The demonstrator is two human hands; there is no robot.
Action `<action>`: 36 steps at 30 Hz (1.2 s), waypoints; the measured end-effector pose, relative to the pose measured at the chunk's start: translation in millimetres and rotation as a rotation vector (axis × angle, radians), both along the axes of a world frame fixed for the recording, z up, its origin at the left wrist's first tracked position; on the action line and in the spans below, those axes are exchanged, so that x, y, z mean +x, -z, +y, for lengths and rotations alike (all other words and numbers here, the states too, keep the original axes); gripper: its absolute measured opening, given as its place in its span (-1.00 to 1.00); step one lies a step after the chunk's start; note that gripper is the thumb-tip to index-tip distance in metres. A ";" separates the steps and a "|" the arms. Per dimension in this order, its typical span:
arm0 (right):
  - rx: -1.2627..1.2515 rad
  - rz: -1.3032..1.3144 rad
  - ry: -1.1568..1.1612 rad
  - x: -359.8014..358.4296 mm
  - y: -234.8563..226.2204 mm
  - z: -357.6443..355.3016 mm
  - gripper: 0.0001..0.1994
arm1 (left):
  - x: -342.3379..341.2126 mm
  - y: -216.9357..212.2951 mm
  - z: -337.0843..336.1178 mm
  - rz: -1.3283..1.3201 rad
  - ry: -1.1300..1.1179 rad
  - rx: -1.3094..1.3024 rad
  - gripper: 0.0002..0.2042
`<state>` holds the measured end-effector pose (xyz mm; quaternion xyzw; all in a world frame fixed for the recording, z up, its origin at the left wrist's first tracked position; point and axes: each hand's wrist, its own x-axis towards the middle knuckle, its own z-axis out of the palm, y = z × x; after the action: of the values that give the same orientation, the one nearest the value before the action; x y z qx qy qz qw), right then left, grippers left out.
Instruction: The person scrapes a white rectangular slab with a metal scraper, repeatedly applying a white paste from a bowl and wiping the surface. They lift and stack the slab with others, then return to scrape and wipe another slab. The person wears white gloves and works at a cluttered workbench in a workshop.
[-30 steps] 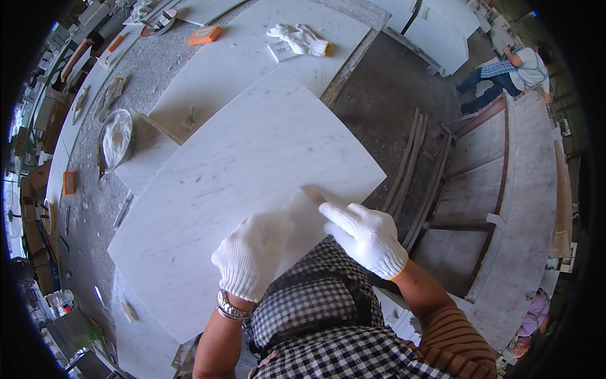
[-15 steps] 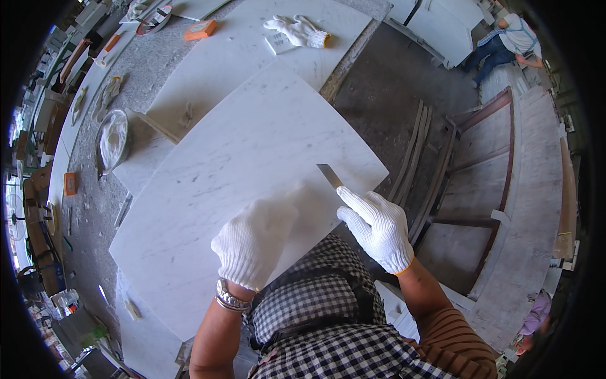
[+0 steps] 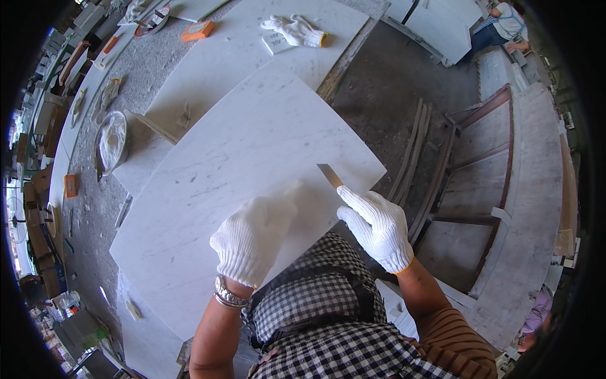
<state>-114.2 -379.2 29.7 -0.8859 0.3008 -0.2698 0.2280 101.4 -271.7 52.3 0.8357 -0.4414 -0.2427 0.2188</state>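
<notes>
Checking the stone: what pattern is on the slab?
White marble slab with faint grey veins, clearest in the head view.

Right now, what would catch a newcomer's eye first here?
The big white marble slab fills the middle. On its near edge, the gloved left hand presses flat while the gloved right hand holds a thin flat blade to the surface. A spare pair of white gloves lies on a farther slab, up top.

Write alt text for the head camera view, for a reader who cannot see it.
A person's right hand in a white knit glove holds a thin flat metal blade on a large white marble slab, while the gloved left hand rests flat on the stone. A spare pair of white gloves lies on another slab behind.
</notes>
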 end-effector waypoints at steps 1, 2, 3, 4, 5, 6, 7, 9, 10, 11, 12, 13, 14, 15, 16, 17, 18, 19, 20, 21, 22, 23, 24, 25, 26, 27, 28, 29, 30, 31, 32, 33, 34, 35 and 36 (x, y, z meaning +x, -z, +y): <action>0.011 -0.008 0.003 -0.1 -0.3 0.5 -0.61 | -0.3 -0.8 -0.1 0.002 -0.013 0.048 -0.62; -0.006 -0.010 0.006 -0.3 -0.9 1.1 -0.60 | -0.4 -1.4 0.1 -0.007 -0.027 0.111 -0.59; -0.008 -0.001 0.009 -0.5 -1.4 1.7 -0.60 | -0.2 -1.4 0.5 0.013 -0.023 0.091 -0.60; -0.011 -0.005 0.014 -0.7 -2.2 2.6 -0.60 | 0.1 -0.8 1.4 0.021 -0.020 0.087 -0.61; -0.012 -0.005 0.012 -0.7 -2.7 3.4 -0.60 | 0.8 0.8 2.9 0.008 -0.018 0.077 -0.63; -0.015 -0.018 0.013 -0.6 -3.6 4.3 -0.59 | 1.5 3.1 5.6 0.026 -0.012 0.002 -0.65; -0.011 -0.020 0.021 -0.6 -4.4 5.2 -0.59 | 2.3 6.6 9.3 0.022 -0.006 -0.079 -0.66; -0.028 -0.015 0.022 -0.6 -6.9 7.5 -0.59 | 5.3 16.8 20.1 0.076 -0.025 -0.238 -0.67; -0.037 -0.004 0.030 -0.3 -8.5 8.7 -0.59 | 8.7 23.3 26.8 0.133 -0.049 -0.317 -0.66; -0.036 -0.015 0.025 0.1 -10.1 9.7 -0.59 | 12.1 30.1 35.5 0.145 -0.071 -0.390 -0.64; -0.038 -0.023 0.024 1.0 -12.0 10.6 -0.60 | 15.2 35.7 48.2 0.214 -0.082 -0.453 -0.58; -0.039 -0.031 0.023 2.1 -14.0 11.1 -0.60 | 18.3 42.8 59.0 0.343 -0.189 -0.528 -0.57; -0.038 -0.008 0.023 3.8 -16.2 11.8 -0.61 | 21.9 50.1 69.6 0.423 -0.296 -0.597 -0.55; -0.036 0.014 0.020 5.9 -18.4 11.9 -0.61 | 25.9 57.0 80.2 0.482 -0.408 -0.655 -0.52; -0.037 0.024 0.014 8.5 -20.9 12.2 -0.62 | 30.4 63.2 90.1 0.496 -0.455 -0.751 -0.53; -0.050 0.023 -0.005 12.5 -22.7 11.7 -0.63 | 38.8 65.9 103.7 0.438 -0.445 -0.792 -0.55; -0.065 0.011 -0.026 17.9 -24.2 10.0 -0.63 | 48.3 67.1 116.8 0.378 -0.437 -0.832 -0.57; -0.075 -0.009 -0.043 23.9 -25.8 9.0 -0.64 | 54.8 69.2 127.0 0.340 -0.473 -0.891 -0.59; -0.066 -0.024 -0.055 31.0 -27.5 9.0 -0.66 | 61.3 70.1 136.9 0.292 -0.503 -0.855 -0.61; -0.079 -0.034 -0.076 39.3 -28.7 8.4 -0.66 | 67.6 70.1 146.3 0.250 -0.537 -0.865 -0.63; -0.083 -0.048 -0.095 48.9 -30.1 8.6 -0.67 | 71.4 69.1 155.9 0.327 -0.612 -0.873 -0.64; -0.087 -0.064 -0.116 59.5 -31.6 7.8 -0.67 | 75.0 69.5 162.2 0.326 -0.675 -0.883 -0.64; -0.155 -0.023 -0.168 72.2 -33.0 5.3 -0.66 | 77.8 69.8 167.5 0.388 -0.724 -0.924 -0.64; -0.149 -0.039 -0.183 84.8 -34.2 7.2 -0.67 | 80.6 70.1 171.4 0.452 -0.749 -0.868 -0.65; -0.138 -0.064 -0.203 101.8 -34.9 10.0 -0.68 | 81.1 71.5 173.7 0.429 -0.754 -0.829 -0.65; -0.117 -0.078 -0.224 119.4 -35.1 10.8 -0.69 | 82.4 72.7 174.6 0.300 -0.717 -0.804 -0.64; -0.196 -0.106 -0.286 138.6 -35.4 12.5 -0.69 | 83.3 74.9 174.0 0.307 -0.698 -0.797 -0.63; -0.269 -0.123 -0.373 158.7 -34.7 12.5 -0.69 | 83.5 76.4 173.1 0.183 -0.639 -0.723 -0.63; -0.335 -0.132 -0.452 177.6 -34.4 13.4 -0.70 | 83.7 77.7 172.5 0.220 -0.648 -0.743 -0.62; -0.404 -0.139 -0.526 195.1 -34.1 14.8 -0.70 | 83.4 78.1 172.3 0.216 -0.651 -0.725 -0.64; -0.302 -0.144 -0.481 212.9 -30.9 18.8 -0.71 | 83.0 78.0 171.8 0.212 -0.654 -0.708 -0.66; -0.290 -0.159 -0.488 232.5 -28.4 22.0 -0.72 | 83.1 76.7 172.7 0.166 -0.622 -0.690 -0.70; -0.276 -0.172 -0.490 252.1 -25.6 21.7 -0.72 | 82.5 75.1 172.7 0.096 -0.590 -0.662 -0.73; -0.273 -0.174 -0.486 269.4 -24.4 21.4 -0.73 | 82.6 72.8 173.5 0.092 -0.576 -0.674 -0.73; -0.192 -0.047 -0.469 280.8 -24.0 19.7 -0.72 | 82.3 70.4 173.7 0.063 -0.563 -0.678 -0.73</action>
<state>166.6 -359.5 53.8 -0.9425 0.0549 -0.2575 0.2059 183.7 -98.0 -18.1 0.7966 -0.2445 -0.0403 0.5514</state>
